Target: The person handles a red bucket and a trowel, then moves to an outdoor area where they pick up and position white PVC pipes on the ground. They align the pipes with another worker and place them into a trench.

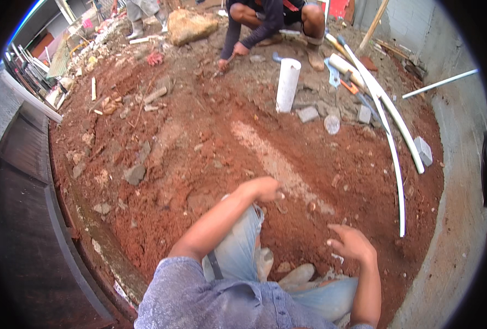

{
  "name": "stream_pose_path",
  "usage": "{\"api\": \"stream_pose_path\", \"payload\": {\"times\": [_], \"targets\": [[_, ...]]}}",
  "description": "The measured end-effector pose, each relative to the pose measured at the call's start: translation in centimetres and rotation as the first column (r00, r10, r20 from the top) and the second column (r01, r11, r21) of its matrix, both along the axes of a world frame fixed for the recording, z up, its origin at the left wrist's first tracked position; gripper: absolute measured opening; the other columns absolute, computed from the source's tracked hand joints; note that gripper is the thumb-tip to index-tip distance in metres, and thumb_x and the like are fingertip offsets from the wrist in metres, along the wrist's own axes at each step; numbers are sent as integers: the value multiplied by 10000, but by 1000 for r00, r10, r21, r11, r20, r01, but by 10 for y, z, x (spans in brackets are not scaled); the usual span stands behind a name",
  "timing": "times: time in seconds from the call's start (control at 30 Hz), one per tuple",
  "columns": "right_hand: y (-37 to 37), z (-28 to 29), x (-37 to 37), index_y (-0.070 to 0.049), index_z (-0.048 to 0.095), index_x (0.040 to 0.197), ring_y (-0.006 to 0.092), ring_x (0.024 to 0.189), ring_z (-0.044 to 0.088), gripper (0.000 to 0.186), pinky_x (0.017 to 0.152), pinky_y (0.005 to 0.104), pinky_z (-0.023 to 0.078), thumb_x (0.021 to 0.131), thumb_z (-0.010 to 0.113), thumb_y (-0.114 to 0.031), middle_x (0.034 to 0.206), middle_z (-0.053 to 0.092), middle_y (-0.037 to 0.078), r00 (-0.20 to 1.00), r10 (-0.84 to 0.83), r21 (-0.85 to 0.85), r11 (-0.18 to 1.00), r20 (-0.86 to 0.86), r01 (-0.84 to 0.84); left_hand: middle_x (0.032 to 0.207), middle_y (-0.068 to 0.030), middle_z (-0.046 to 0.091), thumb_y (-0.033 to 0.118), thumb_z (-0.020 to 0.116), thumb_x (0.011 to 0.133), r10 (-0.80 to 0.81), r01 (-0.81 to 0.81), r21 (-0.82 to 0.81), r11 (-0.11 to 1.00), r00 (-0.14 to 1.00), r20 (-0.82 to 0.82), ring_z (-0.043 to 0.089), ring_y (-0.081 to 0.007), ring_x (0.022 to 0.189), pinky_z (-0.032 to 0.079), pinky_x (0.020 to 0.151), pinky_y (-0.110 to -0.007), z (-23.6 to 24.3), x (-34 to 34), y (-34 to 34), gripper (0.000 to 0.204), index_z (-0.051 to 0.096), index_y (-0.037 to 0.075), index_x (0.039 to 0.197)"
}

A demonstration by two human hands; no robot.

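Note:
My left hand [266, 189] hangs over the reddish soil in front of my left knee, its fingers curled downward beside a pale, gritty strip [279, 167] in a shallow trench. What those fingers hold, if anything, is hidden. Across the near end of that strip, my right hand [353, 243] hovers by my right knee, thumb and forefinger apart, with nothing visible in it. A small stone [312, 206] lies between the two hands. Beneath me are my muddy boots [298, 275].
A co-worker [262, 24] crouches at the trench's far end, hands low. A white pipe [288, 85] stands upright; long white pipes [388, 120] and a saw [356, 92] lie to the right. A large rock [193, 27] sits behind. Walls [462, 164] bound the right side.

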State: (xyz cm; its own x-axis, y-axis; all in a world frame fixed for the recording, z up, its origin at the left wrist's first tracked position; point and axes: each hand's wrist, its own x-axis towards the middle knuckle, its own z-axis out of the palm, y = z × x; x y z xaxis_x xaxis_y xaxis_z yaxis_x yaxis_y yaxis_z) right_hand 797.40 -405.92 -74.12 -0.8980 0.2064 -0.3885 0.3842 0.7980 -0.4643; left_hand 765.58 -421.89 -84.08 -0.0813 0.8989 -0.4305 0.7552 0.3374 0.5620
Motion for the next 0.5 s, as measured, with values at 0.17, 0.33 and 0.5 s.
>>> {"api": "stream_pose_path", "payload": {"times": [0.17, 0.33, 0.5], "targets": [[-3, 4, 4, -54, 555, 1376, 408, 1192, 593, 519, 1017, 458, 475, 925, 677, -279, 1285, 619, 242, 998, -15, -1, 1000, 59, 15, 1228, -191, 686, 374, 625, 941, 19, -19, -3, 1000, 999, 33, 636, -370, 1161, 484, 1010, -437, 1, -3, 3, 483, 609, 80, 1324], [-4, 1, 4, -54, 557, 1374, 407, 1192, 592, 520, 1016, 458, 475, 923, 681, -281, 1291, 618, 236, 999, -23, -13, 1000, 46, 23, 1230, -194, 685, 380, 625, 940, 24, -24, 1, 1000, 999, 40, 633, -374, 1167, 483, 1013, -439, -1, -2, 0, 493, 605, 85, 1334], [-6, 5, 3, -51, 561, 1369, 410, 1187, 593, 514, 1013, 459, 476, 925, 679, -281, 1284, 620, 237, 998, -30, -6, 1000, 61, 30, 1234, -194, 684, 382, 628, 938, 36, -36, -10, 999, 999, 35, 632, -372, 1171, 482, 1015, -441, 2, -1, 1, 495, 604, 87, 1335]]}}
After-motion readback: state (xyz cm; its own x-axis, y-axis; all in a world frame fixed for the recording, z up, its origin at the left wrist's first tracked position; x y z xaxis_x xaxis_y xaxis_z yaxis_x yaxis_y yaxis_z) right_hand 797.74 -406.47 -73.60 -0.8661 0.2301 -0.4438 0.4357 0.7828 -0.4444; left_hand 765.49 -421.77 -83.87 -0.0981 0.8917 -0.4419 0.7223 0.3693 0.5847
